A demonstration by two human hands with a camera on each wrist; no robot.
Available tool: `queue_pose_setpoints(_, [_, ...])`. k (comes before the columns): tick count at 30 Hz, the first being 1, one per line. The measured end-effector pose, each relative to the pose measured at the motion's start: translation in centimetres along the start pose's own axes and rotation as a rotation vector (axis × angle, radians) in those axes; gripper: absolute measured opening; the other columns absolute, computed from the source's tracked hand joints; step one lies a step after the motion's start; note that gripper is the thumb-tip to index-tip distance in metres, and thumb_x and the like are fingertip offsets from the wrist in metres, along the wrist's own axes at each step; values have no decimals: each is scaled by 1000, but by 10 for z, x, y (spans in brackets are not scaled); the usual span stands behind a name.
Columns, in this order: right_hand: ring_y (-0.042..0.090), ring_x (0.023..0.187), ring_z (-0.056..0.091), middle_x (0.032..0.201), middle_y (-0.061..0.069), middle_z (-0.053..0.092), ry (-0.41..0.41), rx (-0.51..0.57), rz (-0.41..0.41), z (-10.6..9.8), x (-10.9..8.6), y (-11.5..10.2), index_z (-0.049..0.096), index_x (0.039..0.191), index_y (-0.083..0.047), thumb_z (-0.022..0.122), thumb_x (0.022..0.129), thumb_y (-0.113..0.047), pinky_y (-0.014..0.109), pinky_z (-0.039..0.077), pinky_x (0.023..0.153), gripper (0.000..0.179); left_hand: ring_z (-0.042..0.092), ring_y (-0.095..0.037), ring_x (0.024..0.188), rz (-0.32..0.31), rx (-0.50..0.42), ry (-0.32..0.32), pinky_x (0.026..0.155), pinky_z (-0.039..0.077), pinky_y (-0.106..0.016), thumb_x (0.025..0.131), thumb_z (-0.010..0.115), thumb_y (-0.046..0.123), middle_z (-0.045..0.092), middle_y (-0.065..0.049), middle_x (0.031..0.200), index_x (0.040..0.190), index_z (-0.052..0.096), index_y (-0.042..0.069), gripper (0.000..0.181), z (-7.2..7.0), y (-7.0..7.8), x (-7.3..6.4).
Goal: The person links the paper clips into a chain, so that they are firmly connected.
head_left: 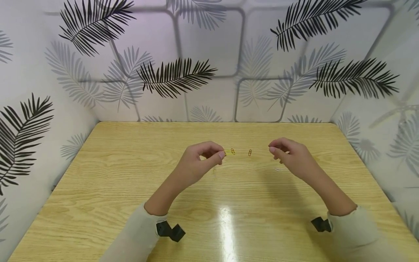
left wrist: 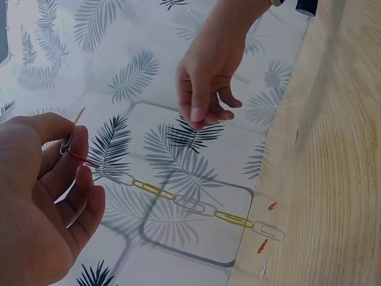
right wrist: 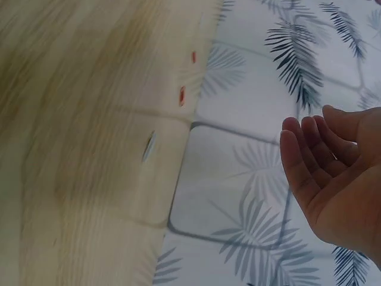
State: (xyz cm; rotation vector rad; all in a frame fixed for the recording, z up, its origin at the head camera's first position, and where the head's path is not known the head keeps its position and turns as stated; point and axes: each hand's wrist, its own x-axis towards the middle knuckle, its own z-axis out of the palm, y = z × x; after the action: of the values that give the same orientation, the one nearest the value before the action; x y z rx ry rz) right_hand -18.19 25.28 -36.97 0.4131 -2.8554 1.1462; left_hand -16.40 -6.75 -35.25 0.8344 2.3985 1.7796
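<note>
My left hand [head_left: 203, 156] is held over the table and pinches one end of a paper clip chain [left wrist: 153, 189] between thumb and fingers. A red clip [left wrist: 82, 158] hangs right by the fingertips, and white and yellow clips alternate below it. A yellow tip [left wrist: 79, 115] pokes out above the fingers. My right hand [head_left: 292, 158] hovers to the right, apart from the chain, its fingers loosely bent. In the right wrist view nothing shows between its fingers [right wrist: 292, 161].
Loose paper clips lie on the wooden table [head_left: 131, 163]: a red clip [head_left: 250, 153] between the hands and a white clip [head_left: 277, 170] below the right hand. Another red clip [right wrist: 193, 57] lies farther off. A leaf-patterned wall [head_left: 209, 98] borders the table's back edge.
</note>
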Motion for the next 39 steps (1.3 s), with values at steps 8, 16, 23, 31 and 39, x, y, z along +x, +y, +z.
queue_pose_setpoints(8, [26,93,65,105,11,71,-171,-212,21,-5,2,45,68,121,-2,63,101,-20,39,53,73,28,62,-29,84,1,-2,-7,71,50,-32,100,63,21,67,0,88,106,71,14,13,-1,2,0])
queue_pose_setpoints(16, [19,82,65,98,7,71,-249,-353,-3,4,5,72,70,113,-2,67,97,-17,38,53,70,22,63,-30,84,1,-7,-15,70,50,-31,100,63,22,67,1,87,105,71,14,13,-1,-1,1])
queue_pose_setpoints(23, [17,82,65,96,3,72,-274,-400,23,11,5,78,72,102,-9,69,96,-23,40,53,71,16,62,-35,85,-4,-10,-19,70,49,-32,100,63,22,67,1,87,104,71,16,11,-1,-2,1])
queue_pose_setpoints(31, [14,77,61,94,5,70,-289,-361,53,14,3,76,69,101,-7,65,99,-22,36,50,68,16,62,-21,81,13,13,-18,70,50,-31,100,63,21,67,0,88,107,71,14,13,-1,-1,0])
queue_pose_setpoints(39, [10,70,57,90,3,70,-207,-365,0,15,0,75,69,103,-6,62,101,-23,30,46,61,18,62,-28,84,-3,11,-20,71,50,-32,100,63,22,67,-1,88,107,71,12,14,-1,-1,0])
